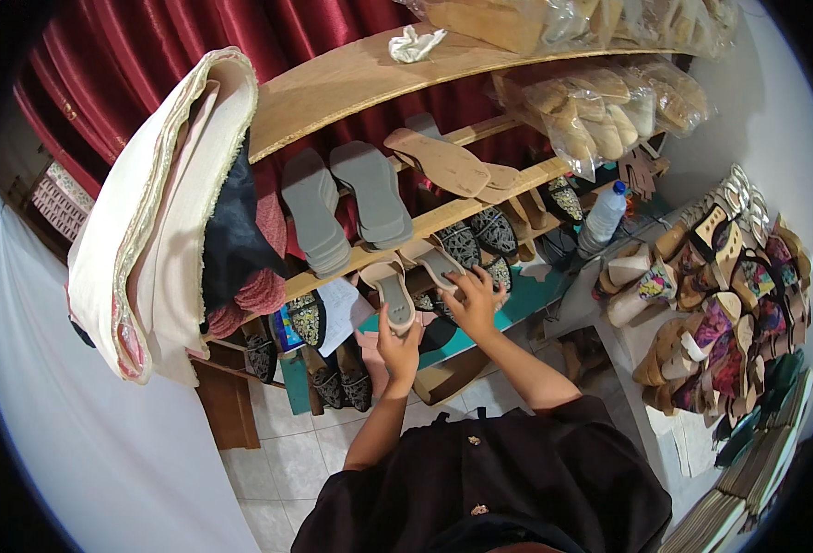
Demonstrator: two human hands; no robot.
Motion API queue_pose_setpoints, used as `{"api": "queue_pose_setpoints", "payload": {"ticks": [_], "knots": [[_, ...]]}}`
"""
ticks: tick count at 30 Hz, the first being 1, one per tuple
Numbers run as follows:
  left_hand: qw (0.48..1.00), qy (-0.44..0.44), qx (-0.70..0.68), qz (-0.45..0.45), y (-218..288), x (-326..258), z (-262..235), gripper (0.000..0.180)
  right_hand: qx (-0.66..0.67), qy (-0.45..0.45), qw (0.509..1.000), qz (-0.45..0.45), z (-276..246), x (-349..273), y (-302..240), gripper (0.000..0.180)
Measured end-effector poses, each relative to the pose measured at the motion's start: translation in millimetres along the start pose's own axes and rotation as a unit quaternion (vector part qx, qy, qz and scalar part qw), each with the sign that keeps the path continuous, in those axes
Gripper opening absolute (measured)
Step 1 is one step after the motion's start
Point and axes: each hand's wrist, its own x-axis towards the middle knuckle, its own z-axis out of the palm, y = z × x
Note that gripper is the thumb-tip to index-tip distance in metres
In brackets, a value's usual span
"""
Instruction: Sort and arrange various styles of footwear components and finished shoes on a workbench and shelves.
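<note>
My left hand (397, 347) grips the heel end of a beige sandal (390, 290) and holds it up against the edge of a wooden shelf (443, 217). My right hand (474, 300) is on a second beige sandal (436, 262), which lies on the same shelf edge right beside the first. Behind them on the shelf stand two grey soles (344, 201) and a tan sole (439, 158). Dark patterned shoes (480, 235) sit in the shelf space just behind my right hand.
Rolls of cream and dark fabric (171, 217) lean at the left of the rack. Bagged soles (600, 101) fill the upper right shelves. A plastic water bottle (603, 217) stands right of the rack. Rows of colourful sandals (729, 295) cover the floor at right. A red curtain (130, 55) hangs behind.
</note>
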Motion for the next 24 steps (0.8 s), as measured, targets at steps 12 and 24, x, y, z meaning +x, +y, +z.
{"api": "queue_pose_setpoints", "payload": {"ticks": [12, 24], "knots": [[0.929, -0.215, 0.037, 0.3, 55, -44, -2, 0.058, -0.109, 0.253, 0.961, -0.008, -199, -104, -22, 0.04], [0.736, -0.451, -0.195, 0.466, 184, -81, 103, 0.065, -0.284, 0.455, 0.844, 0.004, -397, -263, -61, 0.049]]}}
